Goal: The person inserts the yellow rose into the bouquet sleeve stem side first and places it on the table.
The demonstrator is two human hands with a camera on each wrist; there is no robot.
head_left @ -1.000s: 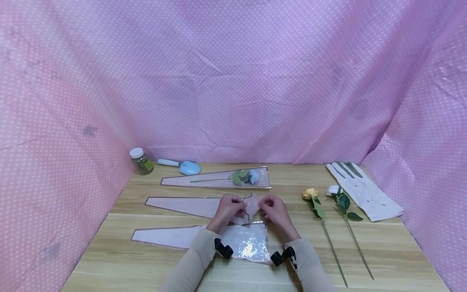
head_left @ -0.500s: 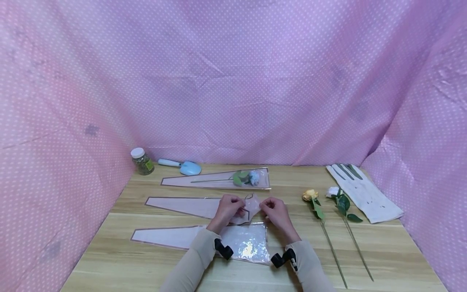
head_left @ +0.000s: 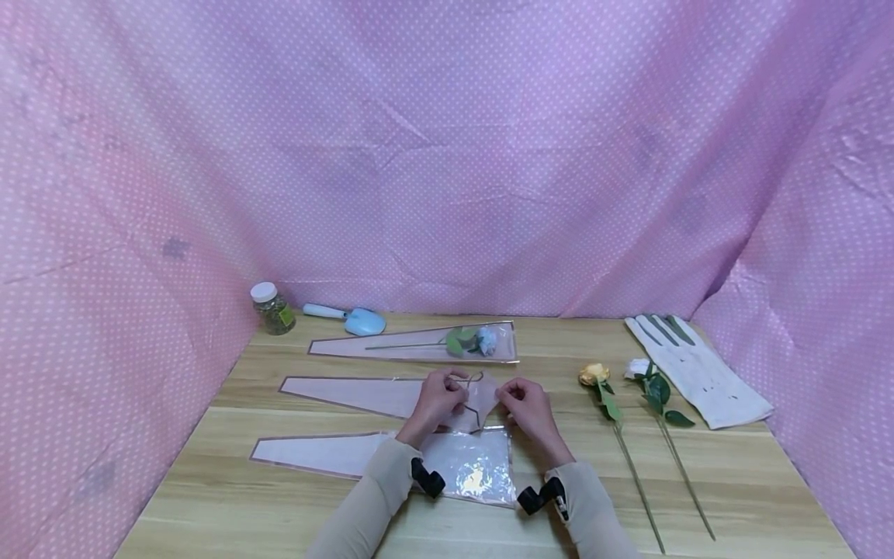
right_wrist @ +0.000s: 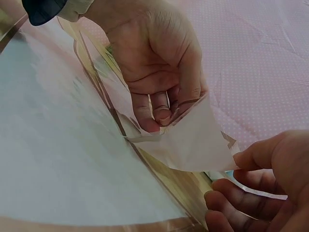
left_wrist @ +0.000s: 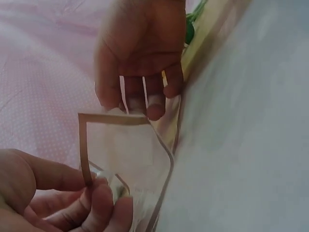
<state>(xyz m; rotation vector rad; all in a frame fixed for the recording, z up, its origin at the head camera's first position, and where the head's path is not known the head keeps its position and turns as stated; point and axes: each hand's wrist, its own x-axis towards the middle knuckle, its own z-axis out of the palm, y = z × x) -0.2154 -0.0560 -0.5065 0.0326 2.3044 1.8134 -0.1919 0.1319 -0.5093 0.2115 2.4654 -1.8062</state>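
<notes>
A tapered, translucent flower sleeve (head_left: 384,392) with a dark border lies in the middle of the table, its wide end raised between both hands. My left hand (head_left: 437,400) pinches one part of that wide end between thumb and fingers. Opposite it, my right hand (head_left: 528,400) holds the edge between thumb and forefinger. Close up in the left wrist view, the bordered corner of the sleeve (left_wrist: 125,145) stands folded up at the left fingers. From the right wrist, the film of the sleeve (right_wrist: 188,140) spans from one hand to the other.
Nearer me lies another flower sleeve (head_left: 307,454); a third (head_left: 342,348) farther back contains a blue rose (head_left: 486,339). To the right are a yellow rose (head_left: 594,373), a white rose (head_left: 637,367) and white gloves (head_left: 705,376). A blue trowel (head_left: 364,321) and jar (head_left: 273,312) stand back left.
Both hands stay in nearly the same place on the sleeve. Its wide end shifts shape slightly between them, and the left fingers move a little.
</notes>
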